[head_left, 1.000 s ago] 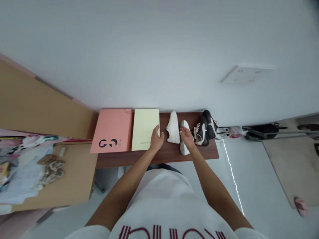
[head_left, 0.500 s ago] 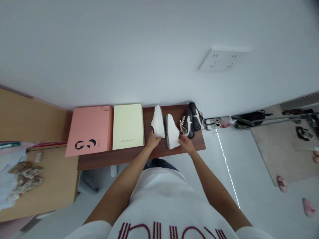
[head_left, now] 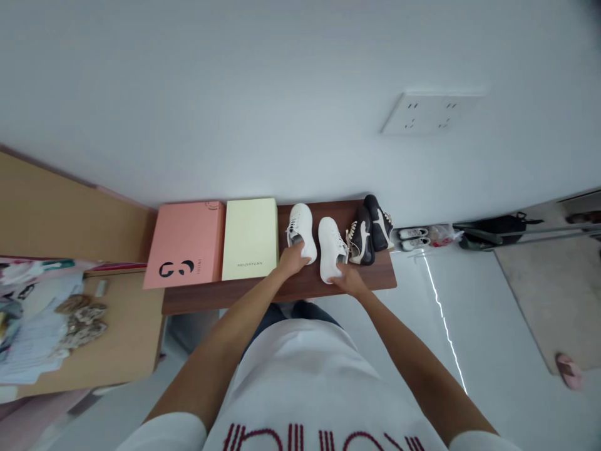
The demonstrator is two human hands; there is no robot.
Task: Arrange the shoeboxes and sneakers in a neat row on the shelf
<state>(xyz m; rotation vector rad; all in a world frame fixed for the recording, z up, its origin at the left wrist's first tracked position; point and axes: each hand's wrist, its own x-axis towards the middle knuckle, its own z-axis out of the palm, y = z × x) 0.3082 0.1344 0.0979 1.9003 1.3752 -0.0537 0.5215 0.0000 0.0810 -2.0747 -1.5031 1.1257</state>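
Note:
Two white sneakers lie over the brown wooden bench, toes pointing to the wall. My left hand (head_left: 293,258) grips the left white sneaker (head_left: 302,220) by its heel end, fingers closed at the opening. My right hand (head_left: 348,278) is closed on the heel of the right white sneaker (head_left: 328,239), which tilts slightly. Just right of it rests a pair of black sneakers with cream laces, the nearer black sneaker (head_left: 364,233) close to my right hand and the farther black sneaker (head_left: 377,216) against the wall side.
On the bench (head_left: 197,300) stand a pink shoebox (head_left: 185,241) and a pale yellow shoebox (head_left: 251,235), left of the sneakers. A cardboard surface (head_left: 126,338) holds papers at the left. A wall socket plate (head_left: 429,114) is above right. More shoes (head_left: 414,238) sit on the floor beyond.
Both white sneakers have rolled from lying on their sides to more upright, laces and openings now showing. My hands have turned with them. The view has shifted slightly left.

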